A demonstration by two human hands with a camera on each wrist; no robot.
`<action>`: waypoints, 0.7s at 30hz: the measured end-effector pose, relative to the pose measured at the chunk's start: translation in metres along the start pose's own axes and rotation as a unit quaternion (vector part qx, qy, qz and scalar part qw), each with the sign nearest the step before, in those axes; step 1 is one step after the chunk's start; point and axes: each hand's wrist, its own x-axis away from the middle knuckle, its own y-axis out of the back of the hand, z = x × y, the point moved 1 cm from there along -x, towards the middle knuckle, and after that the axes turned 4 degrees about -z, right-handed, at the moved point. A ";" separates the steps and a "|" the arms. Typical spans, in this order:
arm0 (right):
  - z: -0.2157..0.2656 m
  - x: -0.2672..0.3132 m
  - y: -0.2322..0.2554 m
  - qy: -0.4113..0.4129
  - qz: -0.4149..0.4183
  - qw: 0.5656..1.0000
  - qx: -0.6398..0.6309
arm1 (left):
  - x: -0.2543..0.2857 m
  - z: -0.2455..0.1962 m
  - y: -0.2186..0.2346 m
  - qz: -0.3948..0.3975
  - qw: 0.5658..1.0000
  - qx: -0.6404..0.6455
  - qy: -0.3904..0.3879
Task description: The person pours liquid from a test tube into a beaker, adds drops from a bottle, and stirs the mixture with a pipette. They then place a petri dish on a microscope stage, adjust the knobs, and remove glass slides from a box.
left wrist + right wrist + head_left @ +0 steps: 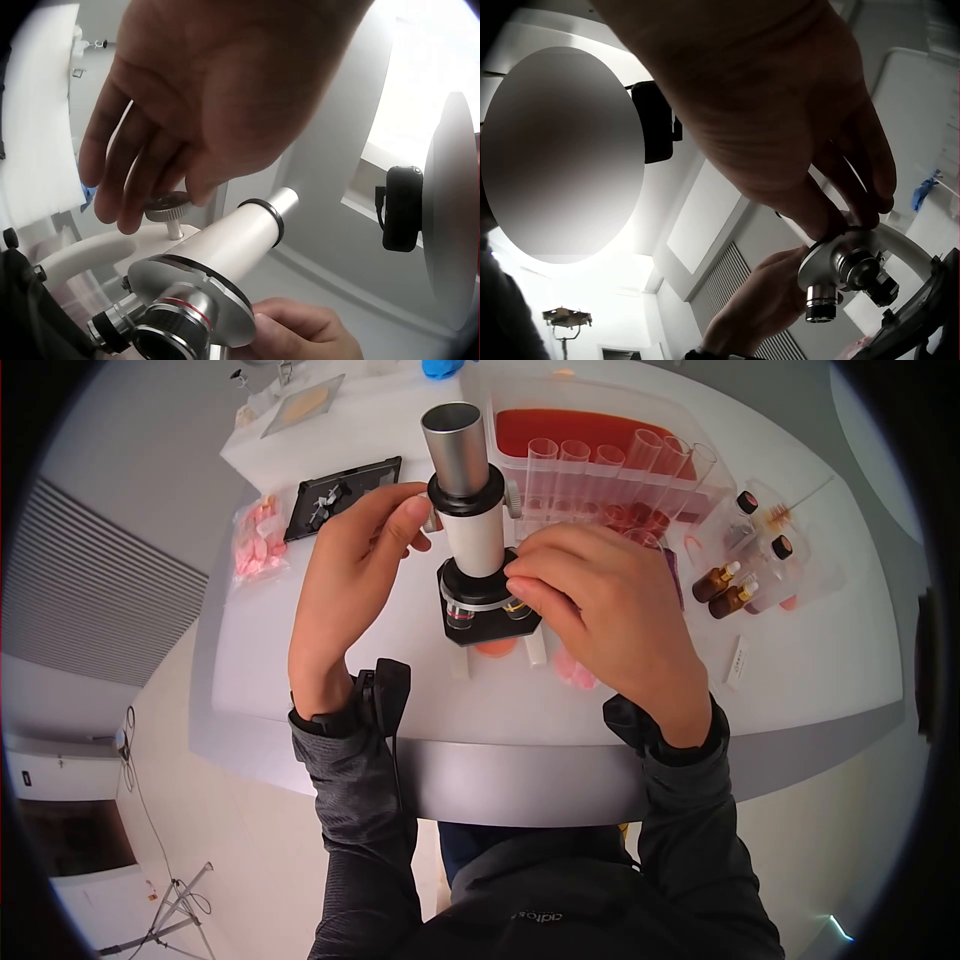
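Surface: white, curved; bears everything below.
Tub: translucent plastic (640,408), red inside, far side, right of centre.
Microscope: upright (477,542), near the middle of the surface (390,705).
Right hand: fingers and thumb (615,600) grip the edge of the nosepiece (810,268).
Left hand: thumb and fingertips (350,575) pinch the left focus knob (166,205).
Test tubes: clear row (574,472), just before the tub.
Amber dropper bottles: two (712,584), right side.

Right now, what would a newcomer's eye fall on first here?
Probably the microscope in the middle, with the left hand pinching its side knob and the right hand at its lens turret. Next, I'd guess, the tub of red contents behind it, and the row of clear tubes before that tub.
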 end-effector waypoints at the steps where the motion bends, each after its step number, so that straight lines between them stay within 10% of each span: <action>1: 0.000 0.000 -0.001 -0.003 -0.001 1.000 -0.001 | 0.000 0.000 0.000 0.003 1.000 0.002 -0.003; 21: 0.002 0.001 -0.004 0.013 -0.013 1.000 0.018 | 0.001 0.003 0.000 -0.002 0.999 0.042 0.023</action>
